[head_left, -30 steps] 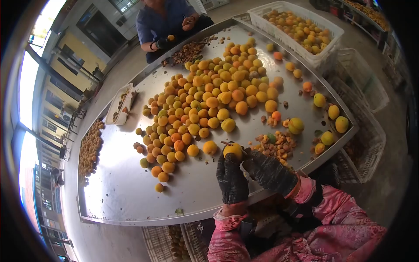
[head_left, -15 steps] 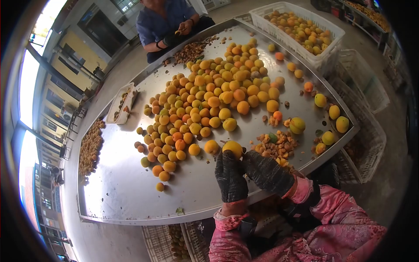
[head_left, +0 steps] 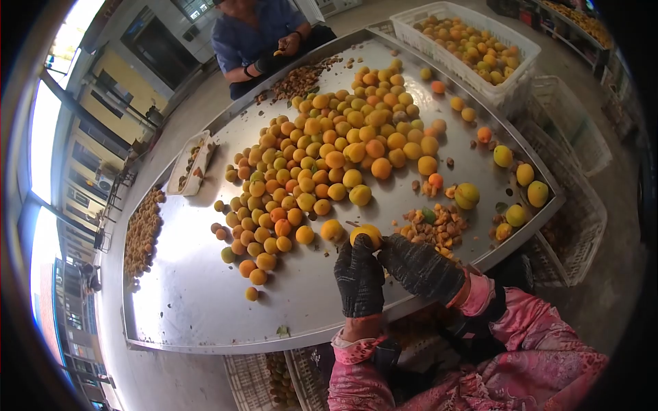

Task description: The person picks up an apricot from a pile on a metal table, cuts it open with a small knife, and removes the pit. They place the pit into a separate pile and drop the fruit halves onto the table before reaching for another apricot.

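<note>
My left hand (head_left: 360,277), in a dark knit glove, is closed on a yellow-orange fruit (head_left: 366,235) above the near part of the metal table (head_left: 205,301). From the right, my right hand (head_left: 421,267), gloved the same way, has its fingers pressed together at the same fruit; whether they hold a tool is hidden. A large heap of orange and yellow fruit (head_left: 322,157) lies beyond my hands. Right beside my right hand is a small pile of brown pits or pieces (head_left: 439,227) with a green leaf on it.
Across the table a person in a blue shirt (head_left: 255,34) holds a small piece. A white crate of fruit (head_left: 473,51) stands at the far right edge. A small white tray (head_left: 190,164) and a pile of pits (head_left: 142,233) lie left. Crates stand below the table.
The fruit and my left hand have shifted slightly down, and the fruit looks turned between my hands. The other person's hands have moved a little.
</note>
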`<state>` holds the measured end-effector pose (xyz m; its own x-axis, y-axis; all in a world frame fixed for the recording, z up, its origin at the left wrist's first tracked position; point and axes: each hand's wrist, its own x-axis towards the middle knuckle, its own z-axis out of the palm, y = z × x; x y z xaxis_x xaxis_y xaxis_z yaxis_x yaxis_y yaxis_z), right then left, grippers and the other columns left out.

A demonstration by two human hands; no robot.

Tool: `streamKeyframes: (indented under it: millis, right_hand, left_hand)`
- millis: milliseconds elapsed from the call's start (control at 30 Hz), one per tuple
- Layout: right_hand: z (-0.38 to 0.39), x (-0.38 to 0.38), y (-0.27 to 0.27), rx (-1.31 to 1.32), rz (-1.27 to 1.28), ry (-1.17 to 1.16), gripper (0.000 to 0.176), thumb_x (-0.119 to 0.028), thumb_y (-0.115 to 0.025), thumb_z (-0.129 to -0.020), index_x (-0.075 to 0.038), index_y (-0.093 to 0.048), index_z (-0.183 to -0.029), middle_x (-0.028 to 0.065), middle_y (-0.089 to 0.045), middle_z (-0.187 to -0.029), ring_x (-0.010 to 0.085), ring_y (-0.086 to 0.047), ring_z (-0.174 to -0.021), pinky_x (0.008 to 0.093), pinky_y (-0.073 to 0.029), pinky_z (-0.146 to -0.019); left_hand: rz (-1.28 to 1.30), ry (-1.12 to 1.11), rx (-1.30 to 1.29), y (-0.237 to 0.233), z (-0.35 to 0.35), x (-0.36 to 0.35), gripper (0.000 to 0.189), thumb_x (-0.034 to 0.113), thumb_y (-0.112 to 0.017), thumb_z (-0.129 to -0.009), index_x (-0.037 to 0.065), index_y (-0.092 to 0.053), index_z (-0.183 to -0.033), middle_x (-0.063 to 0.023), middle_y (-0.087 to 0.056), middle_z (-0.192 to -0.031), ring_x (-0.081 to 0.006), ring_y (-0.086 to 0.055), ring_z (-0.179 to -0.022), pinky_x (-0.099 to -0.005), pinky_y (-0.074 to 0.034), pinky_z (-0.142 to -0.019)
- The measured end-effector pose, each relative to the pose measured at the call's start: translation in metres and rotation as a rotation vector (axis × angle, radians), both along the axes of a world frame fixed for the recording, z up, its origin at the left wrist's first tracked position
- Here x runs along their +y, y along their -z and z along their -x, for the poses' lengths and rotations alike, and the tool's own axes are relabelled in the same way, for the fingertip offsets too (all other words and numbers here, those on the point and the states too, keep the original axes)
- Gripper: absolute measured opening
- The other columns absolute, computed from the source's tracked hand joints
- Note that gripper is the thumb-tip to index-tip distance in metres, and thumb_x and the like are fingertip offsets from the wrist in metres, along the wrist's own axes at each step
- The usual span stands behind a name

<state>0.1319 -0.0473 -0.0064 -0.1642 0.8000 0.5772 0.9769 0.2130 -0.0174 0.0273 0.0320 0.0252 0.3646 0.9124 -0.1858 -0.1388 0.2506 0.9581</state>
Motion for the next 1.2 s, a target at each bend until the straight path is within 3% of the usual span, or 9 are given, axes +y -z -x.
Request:
streamKeyframes:
  millis: [133,200,300,633,800,933,1033,1100,1200]
  right_hand:
    - [0.003,0.000,-0.001,0.143,0.001,-0.004,0.039,-0.012,-0.051,-0.080,-0.002,-0.052,-0.117,0.0213,-0.051,-0.116,0.0311,-0.055,-0.102,0.0387,-0.047,-0.084]
    - [-0.003,0.000,-0.015,0.492,0.166,-0.100,0.038,-0.013,-0.050,-0.081,-0.001,-0.052,-0.117,0.0219,-0.050,-0.117,0.0323,-0.054,-0.103,0.0392,-0.046,-0.085]
    - [-0.015,0.000,-0.008,0.029,-0.087,-0.074,0.035,-0.012,-0.050,-0.081,0.001,-0.053,-0.114,0.0223,-0.050,-0.115,0.0335,-0.055,-0.099,0.0391,-0.048,-0.082]
    - [0.002,0.002,-0.008,0.293,0.161,0.011,0.042,-0.010,-0.050,-0.082,0.000,-0.049,-0.122,0.0196,-0.050,-0.117,0.0307,-0.055,-0.101,0.0378,-0.048,-0.081]
    - [-0.015,0.010,-0.004,0.245,0.046,-0.149,0.041,-0.008,-0.051,-0.082,0.000,-0.049,-0.122,0.0193,-0.051,-0.116,0.0302,-0.056,-0.099,0.0375,-0.048,-0.081]
    - [-0.009,0.008,-0.021,0.338,0.048,-0.164,0.040,-0.008,-0.051,-0.083,0.001,-0.049,-0.121,0.0187,-0.051,-0.118,0.0302,-0.056,-0.099,0.0368,-0.048,-0.081]
    - [0.008,0.006,-0.009,0.113,-0.093,0.046,0.038,-0.010,-0.053,-0.083,0.002,-0.049,-0.119,0.0188,-0.055,-0.112,0.0308,-0.059,-0.092,0.0364,-0.049,-0.075]
    - [0.014,0.006,-0.014,0.823,0.118,0.021,0.038,-0.013,-0.055,-0.084,0.002,-0.049,-0.118,0.0188,-0.058,-0.104,0.0315,-0.061,-0.083,0.0366,-0.050,-0.068]
    - [0.009,0.006,-0.016,0.594,-0.002,-0.006,0.038,-0.014,-0.056,-0.083,0.002,-0.049,-0.117,0.0189,-0.061,-0.097,0.0319,-0.062,-0.078,0.0371,-0.050,-0.065]
  left_hand:
    - [0.126,0.016,0.029,-0.005,0.001,-0.005,0.042,0.038,-0.052,-0.089,0.000,-0.056,-0.106,-0.0005,-0.053,-0.069,-0.0068,-0.044,-0.050,-0.0206,-0.036,-0.046]
    - [0.100,0.101,0.052,-0.005,0.010,0.004,0.041,0.037,-0.052,-0.089,0.000,-0.055,-0.107,0.0001,-0.051,-0.066,-0.0069,-0.043,-0.048,-0.0206,-0.034,-0.044]
    - [0.012,0.155,0.035,-0.010,0.015,0.008,0.037,0.031,-0.053,-0.089,0.001,-0.053,-0.111,-0.0018,-0.053,-0.068,-0.0069,-0.042,-0.046,-0.0200,-0.033,-0.043]
    - [0.048,-0.008,0.003,-0.005,0.001,-0.004,0.036,0.032,-0.050,-0.090,0.000,-0.052,-0.107,-0.0021,-0.052,-0.063,-0.0074,-0.044,-0.046,-0.0201,-0.033,-0.043]
    - [-0.021,0.177,0.030,-0.012,0.011,0.003,0.037,0.028,-0.054,-0.089,0.000,-0.051,-0.114,-0.0019,-0.056,-0.072,-0.0064,-0.044,-0.047,-0.0201,-0.032,-0.039]
    - [-0.036,0.074,0.038,-0.019,0.003,-0.002,0.037,0.034,-0.052,-0.089,0.001,-0.054,-0.103,-0.0018,-0.051,-0.061,-0.0080,-0.043,-0.045,-0.0211,-0.032,-0.041]
    - [0.039,-0.030,-0.043,-0.012,-0.004,-0.006,0.042,0.040,-0.051,-0.089,0.000,-0.055,-0.101,-0.0014,-0.050,-0.060,-0.0082,-0.044,-0.045,-0.0214,-0.032,-0.041]
    - [0.075,-0.067,-0.077,-0.007,-0.003,-0.005,0.045,0.043,-0.049,-0.089,0.000,-0.055,-0.099,-0.0013,-0.050,-0.058,-0.0083,-0.044,-0.046,-0.0215,-0.031,-0.041]
    - [-0.027,0.037,0.054,-0.006,0.005,-0.001,0.050,0.048,-0.045,-0.089,-0.001,-0.056,-0.095,-0.0020,-0.049,-0.054,-0.0090,-0.044,-0.045,-0.0219,-0.032,-0.042]
